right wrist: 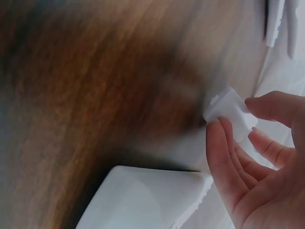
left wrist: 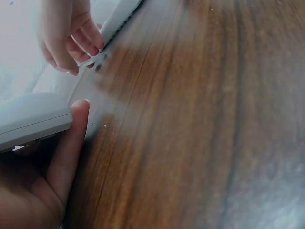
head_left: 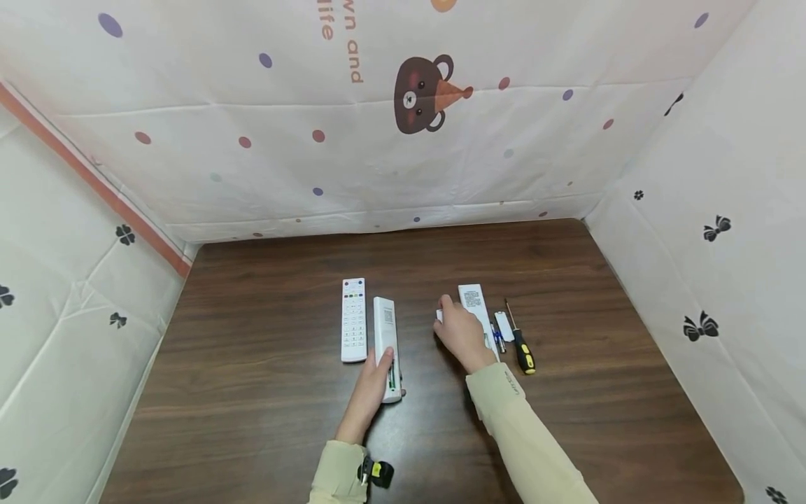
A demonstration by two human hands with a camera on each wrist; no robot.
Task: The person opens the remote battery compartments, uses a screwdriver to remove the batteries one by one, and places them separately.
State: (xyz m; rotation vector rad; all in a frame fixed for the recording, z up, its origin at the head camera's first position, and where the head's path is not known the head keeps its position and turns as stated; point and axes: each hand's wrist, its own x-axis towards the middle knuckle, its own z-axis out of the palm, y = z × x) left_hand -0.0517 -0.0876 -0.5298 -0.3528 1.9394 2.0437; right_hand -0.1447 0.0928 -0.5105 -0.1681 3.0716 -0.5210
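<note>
My left hand (head_left: 368, 393) grips a white remote control (head_left: 384, 318) that lies back side up, thumb across its near part. A green strip shows in its uncovered battery compartment, beside the thumb. In the left wrist view this remote's rounded end (left wrist: 35, 112) rests against the fingers. To the right, my right hand (head_left: 464, 337) pinches a small white battery cover (right wrist: 228, 112) between thumb and fingers, over the tabletop. A second remote (head_left: 474, 299), also back side up, lies partly hidden under that hand and wrist.
Left of the held remote lies a third white remote (head_left: 354, 320), buttons up. Beyond the right hand are blue batteries (head_left: 498, 337), another white battery cover (head_left: 504, 327) and a yellow-black screwdriver (head_left: 524, 353). Printed fabric (head_left: 283, 168) hangs behind the dark wooden table (head_left: 252, 420).
</note>
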